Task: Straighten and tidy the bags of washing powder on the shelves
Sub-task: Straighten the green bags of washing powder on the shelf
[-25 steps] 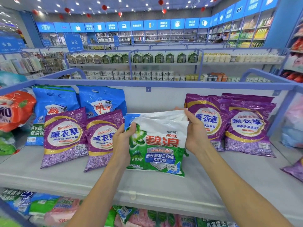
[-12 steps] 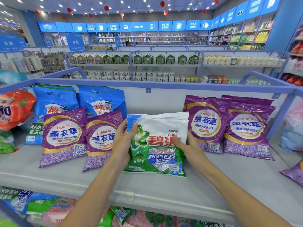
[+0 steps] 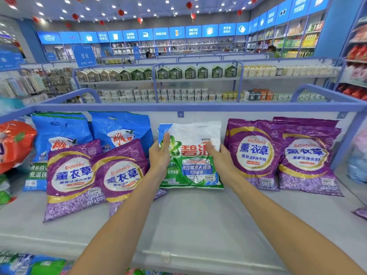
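**Green bag: seating against the back panel**

Location. The green bag [image 3: 190, 155] was found at the middle of the shelf [image 3: 198, 225], with its base on the deck and its top leaned on the back panel [image 3: 198, 116]. The right purple bags [image 3: 254, 151] were recorded at its 3 o'clock, near but apart. The left purple bags [image 3: 123, 173] lay at its 8 o'clock, and the blue bags [image 3: 121, 130] at its 10 o'clock.

Hands. The left hand [image 3: 160, 155] was laid along the bag's 9 o'clock edge, fingers nearly straight and pressed flat, with nothing enclosed. The right hand [image 3: 218, 157] was set on the face toward 3 o'clock with fingers bent. Whether the bag was pinched there or merely pressed could not be told.

Handling, as judged. The step was taken to be squaring and settling the bag.
- Even pressure from both sides was advised, so that the base would sit flat and the label would face 6 o'clock.
- The powder was expected to slump, so the top was best patted level before release.
- The gap at 3 o'clock was to be kept, and the 9 o'clock edge kept off the nearest purple bag.
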